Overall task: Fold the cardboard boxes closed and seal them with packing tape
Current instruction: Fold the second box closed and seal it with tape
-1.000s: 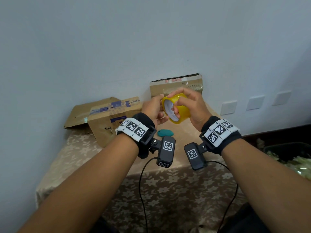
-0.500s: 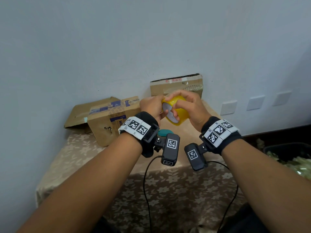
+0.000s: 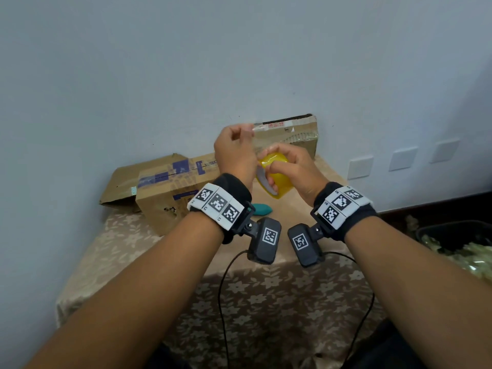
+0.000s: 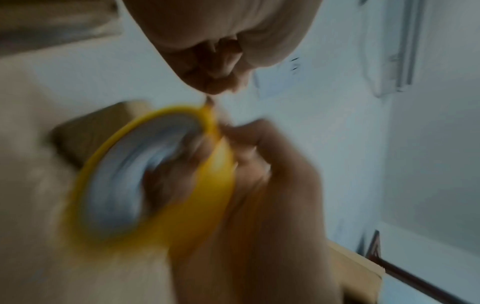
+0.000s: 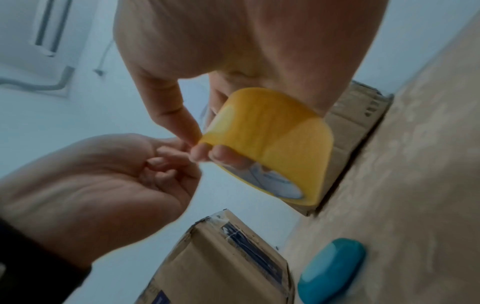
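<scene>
1. Head view: my right hand (image 3: 294, 169) grips the yellow roll of packing tape (image 3: 277, 179) above the surface (image 3: 127, 243).
2. My left hand (image 3: 234, 153) pinches its pulled-out clear tape strip (image 3: 257, 139) between curled fingers (image 5: 166, 162).
3. Two brown cardboard boxes (image 3: 170, 187) stand behind.

Head view downward, wrist views close, upward
</scene>
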